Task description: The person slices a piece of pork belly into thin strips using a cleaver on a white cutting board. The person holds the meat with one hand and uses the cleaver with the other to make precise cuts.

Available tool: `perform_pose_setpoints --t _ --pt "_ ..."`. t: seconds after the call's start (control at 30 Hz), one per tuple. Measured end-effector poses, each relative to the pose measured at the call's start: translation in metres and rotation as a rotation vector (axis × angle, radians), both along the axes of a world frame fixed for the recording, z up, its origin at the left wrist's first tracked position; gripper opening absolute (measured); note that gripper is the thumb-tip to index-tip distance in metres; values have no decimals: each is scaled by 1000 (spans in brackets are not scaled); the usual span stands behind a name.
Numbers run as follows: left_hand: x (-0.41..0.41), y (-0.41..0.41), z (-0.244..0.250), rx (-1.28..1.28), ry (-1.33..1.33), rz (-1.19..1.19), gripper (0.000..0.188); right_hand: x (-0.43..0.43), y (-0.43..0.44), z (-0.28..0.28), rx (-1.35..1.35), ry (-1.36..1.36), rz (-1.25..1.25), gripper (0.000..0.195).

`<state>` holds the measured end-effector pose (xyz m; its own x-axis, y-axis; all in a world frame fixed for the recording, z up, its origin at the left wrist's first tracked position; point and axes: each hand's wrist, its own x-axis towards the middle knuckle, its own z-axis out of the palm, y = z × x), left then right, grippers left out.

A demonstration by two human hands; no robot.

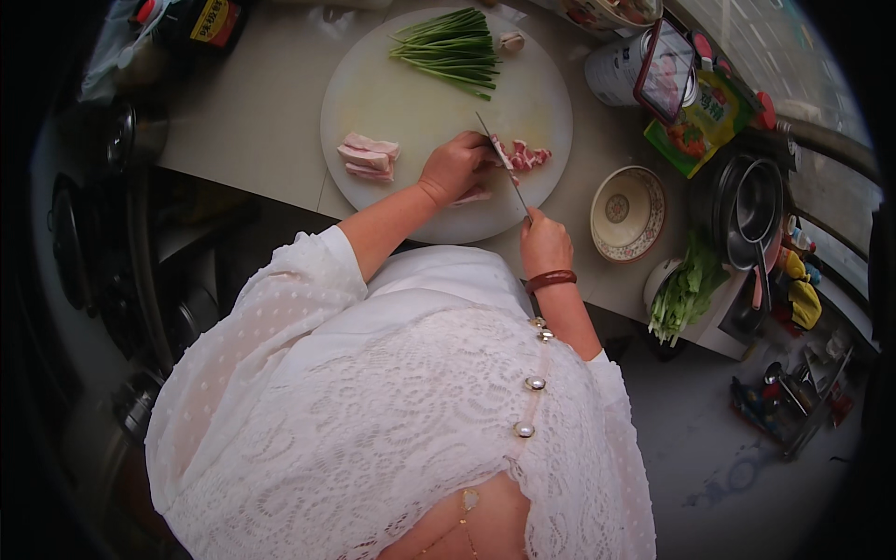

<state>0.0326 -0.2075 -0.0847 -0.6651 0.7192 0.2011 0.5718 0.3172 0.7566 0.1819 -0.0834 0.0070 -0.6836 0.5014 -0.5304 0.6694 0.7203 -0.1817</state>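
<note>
My right hand (546,245) grips the handle of a kitchen knife (518,183), whose blade slants up and left over the round white cutting board (413,210). Beside the blade, my left hand (456,166) holds a strip of raw meat with bent fingers, hiding most of it. Small chopped pieces of meat (530,156) lie right of the blade. Partly under my left wrist is another pale piece of meat (472,196). Several thick strips of fatty raw meat (369,157) rest at the board's left. Green chives or scallions (455,54) and a garlic bulb (512,42) lie at the far side.
A patterned bowl (628,215) stands right of the board. Beyond it are stacked pans (752,203), leafy greens (689,290) on another bowl, and a seasoning bag (707,119). A phone (665,70) leans against a can (616,70). A dark sauce bottle (203,24) is far left.
</note>
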Motion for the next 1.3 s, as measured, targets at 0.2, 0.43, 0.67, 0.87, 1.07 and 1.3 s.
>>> perform_pose_setpoints --t 0.2,0.43,0.67,0.87,1.07,1.3 --pt "2 2 -3 -7 57 24 18 -27 -1 -18 6 19 -10 19" --pt "6 0 -5 14 34 15 15 14 8 -9 -42 32 -22 21" --pt "10 -5 -13 -24 92 -31 16 -19 2 -21 -36 94 -9 25" --pt "8 -11 -8 12 140 -64 22 15 14 -21 -93 168 -78 22" --pt "8 -9 -7 42 85 -49 23 18 4 3 -53 88 -40 24" --pt "6 -5 -3 14 71 -68 23 12 5 2 -82 3 -36 24"
